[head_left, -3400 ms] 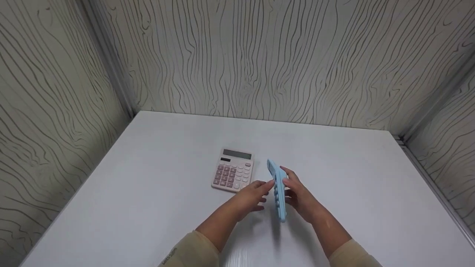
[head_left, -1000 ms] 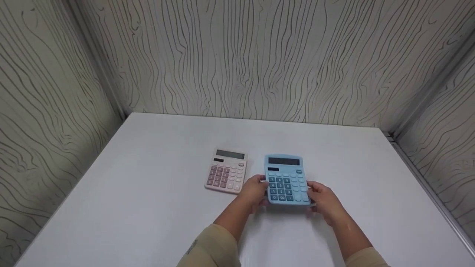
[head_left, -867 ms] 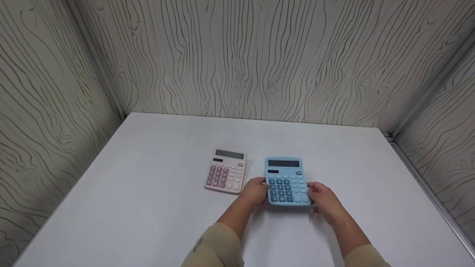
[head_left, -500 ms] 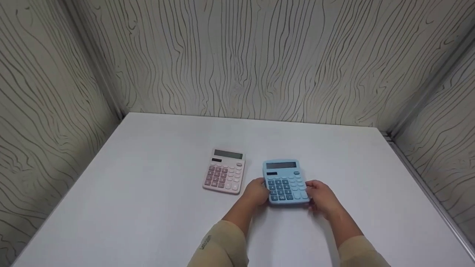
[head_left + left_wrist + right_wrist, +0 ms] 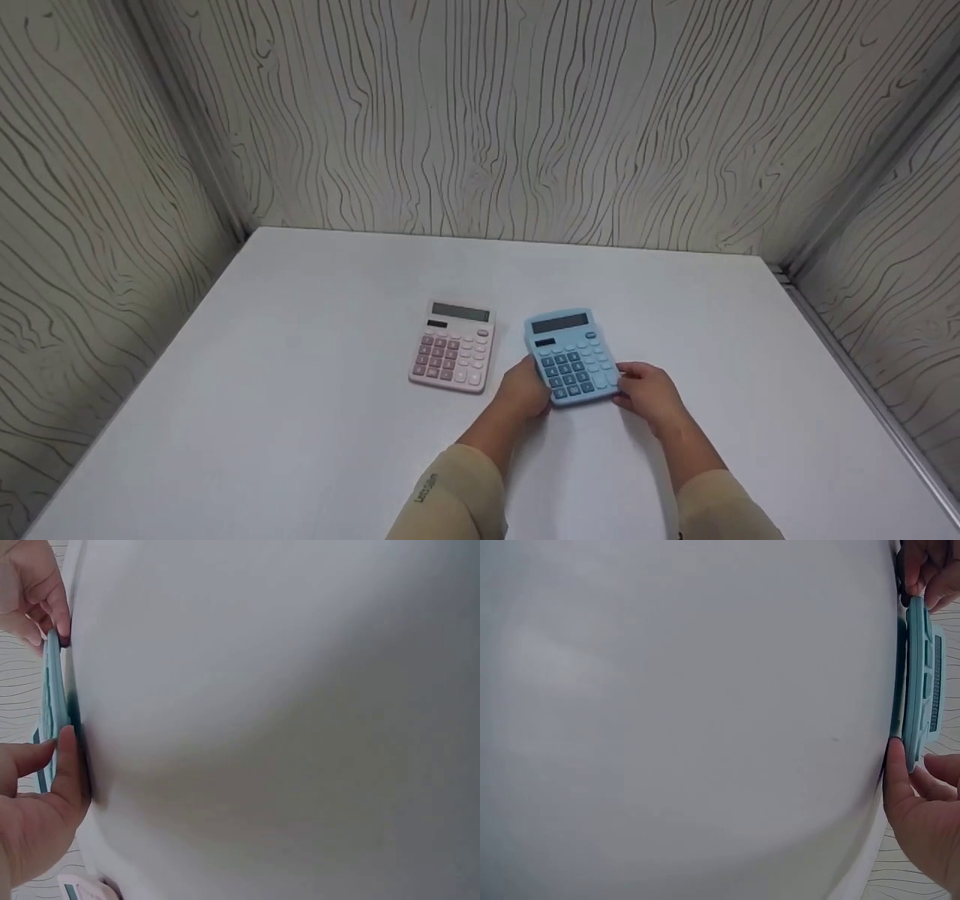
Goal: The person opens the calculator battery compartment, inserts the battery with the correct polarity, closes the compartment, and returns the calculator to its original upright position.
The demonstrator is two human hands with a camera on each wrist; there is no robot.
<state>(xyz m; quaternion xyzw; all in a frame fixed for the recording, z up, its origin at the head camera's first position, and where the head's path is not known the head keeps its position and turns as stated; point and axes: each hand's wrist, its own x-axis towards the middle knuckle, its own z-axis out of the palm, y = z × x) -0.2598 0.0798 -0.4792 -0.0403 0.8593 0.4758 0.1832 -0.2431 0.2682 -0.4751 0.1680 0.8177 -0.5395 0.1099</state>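
Observation:
A light blue calculator (image 5: 571, 356) is held between both hands, display and keys facing up, its top leaning left. My left hand (image 5: 525, 386) grips its left edge, with the thumb above and fingers below in the left wrist view. At the lower right corner, my right hand (image 5: 651, 394) pinches the edge; in the right wrist view one finger of that hand (image 5: 926, 821) reaches under the body. The blue calculator (image 5: 919, 682) appears edge-on there, close above the table. To its left, a pink calculator (image 5: 454, 345) lies face up, apart from both hands.
The white table (image 5: 300, 420) spreads out around both calculators. A wood-grain patterned panel (image 5: 480, 120) rises at its back edge, and similar panels stand at the left and right. Metal strips run along the corners.
The blue calculator, on edge in the oldest frame, went face up between both hands. Over the last half second it turned counterclockwise, its top shifting left; both hands kept hold. The pink one stayed put.

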